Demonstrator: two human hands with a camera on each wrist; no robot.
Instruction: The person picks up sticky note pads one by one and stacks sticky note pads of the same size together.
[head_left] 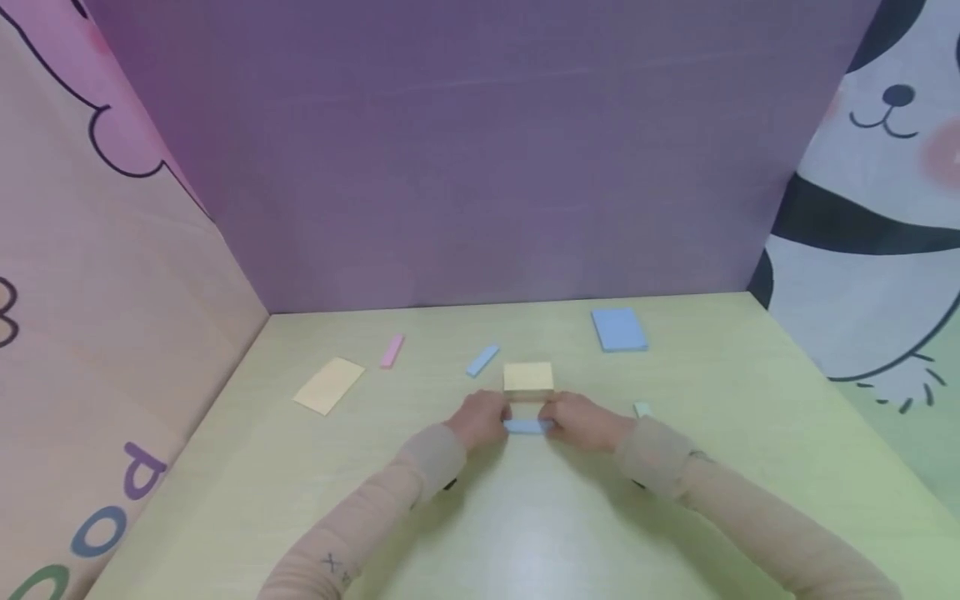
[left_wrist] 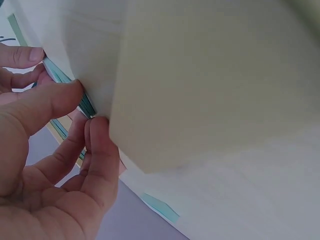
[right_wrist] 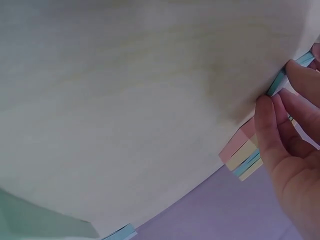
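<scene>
A narrow blue sticky-note pad (head_left: 527, 427) spans the gap between my two hands near the middle of the table. My left hand (head_left: 480, 419) pinches its left end between thumb and fingertips. My right hand (head_left: 581, 419) pinches the other end the same way. In the left wrist view the layered edge of the blue pad (left_wrist: 89, 104) shows between the fingers. Just beyond the hands sits a stack of pads (head_left: 528, 379) with a pale yellow top. Pink, yellow and blue layers of that stack (right_wrist: 242, 155) show in the right wrist view.
To the left lie a pale yellow pad (head_left: 330, 386) and a narrow pink pad (head_left: 392, 351). Another narrow blue pad (head_left: 482, 361) lies behind the left hand. A larger blue pad (head_left: 619, 330) is at the back right. A green pad (head_left: 642, 409) is partly hidden by the right wrist.
</scene>
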